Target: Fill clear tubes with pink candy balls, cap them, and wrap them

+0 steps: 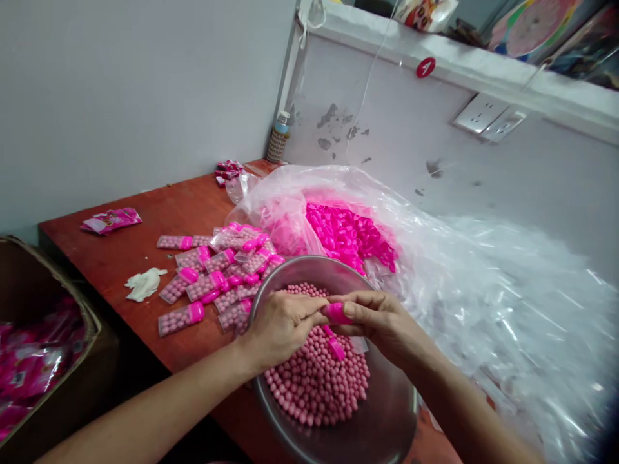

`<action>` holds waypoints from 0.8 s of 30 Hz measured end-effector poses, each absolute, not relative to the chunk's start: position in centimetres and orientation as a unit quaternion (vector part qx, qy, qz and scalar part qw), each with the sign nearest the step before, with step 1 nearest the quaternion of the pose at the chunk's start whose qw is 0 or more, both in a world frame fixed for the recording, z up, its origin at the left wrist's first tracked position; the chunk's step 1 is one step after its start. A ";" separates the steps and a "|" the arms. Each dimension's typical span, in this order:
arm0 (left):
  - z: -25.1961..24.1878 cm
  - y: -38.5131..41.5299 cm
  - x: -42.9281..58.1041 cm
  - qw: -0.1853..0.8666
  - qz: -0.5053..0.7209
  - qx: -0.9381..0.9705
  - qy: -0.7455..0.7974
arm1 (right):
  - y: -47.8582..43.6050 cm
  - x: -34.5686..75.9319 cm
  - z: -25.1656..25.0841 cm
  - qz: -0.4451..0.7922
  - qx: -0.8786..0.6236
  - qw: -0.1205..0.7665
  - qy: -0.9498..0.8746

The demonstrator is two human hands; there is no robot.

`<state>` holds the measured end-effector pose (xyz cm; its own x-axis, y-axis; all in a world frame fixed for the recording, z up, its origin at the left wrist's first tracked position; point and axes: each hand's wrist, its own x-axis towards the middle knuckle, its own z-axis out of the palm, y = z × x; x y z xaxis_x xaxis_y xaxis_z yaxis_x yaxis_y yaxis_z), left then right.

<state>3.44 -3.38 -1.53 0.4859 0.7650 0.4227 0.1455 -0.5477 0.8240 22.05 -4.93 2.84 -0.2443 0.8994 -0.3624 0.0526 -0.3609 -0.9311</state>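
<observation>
Both hands meet over a metal bowl [387, 419] heaped with small pink candy balls [314, 386]. My right hand [382, 322] pinches a bright pink cap [337, 313] between thumb and fingers. My left hand [280, 325] is closed, its fingertips touching the same cap from the left. Whether it holds a tube underneath is hidden. Another pink cap [334, 345] lies on the candy just below the hands. Left of the bowl is a pile of filled clear tubes with pink caps [213, 277].
A clear plastic bag [290, 206] full of loose pink caps [351, 235] lies behind the bowl on the red-brown table [145, 238]. Crumpled clear plastic [522, 322] covers the right. A white tissue [144, 283], pink wrappers [111, 220], a small bottle [279, 136] and a cardboard box [43, 361] are at left.
</observation>
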 end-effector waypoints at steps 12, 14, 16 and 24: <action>-1.0 -2.6 3.3 0.454 0.452 0.686 0.343 | -3.3 21.6 3.1 0.561 -0.523 0.364 -0.529; -0.7 -1.1 2.3 0.452 0.472 0.652 0.384 | -3.1 23.3 3.1 0.495 -0.548 0.328 -0.589; -0.7 1.2 0.5 0.411 0.497 0.622 0.443 | -3.4 25.1 2.6 0.390 -0.601 0.224 -0.661; -2.0 7.5 -5.2 0.257 0.496 0.638 0.530 | -4.9 25.7 -2.1 0.077 -0.691 -0.182 -0.696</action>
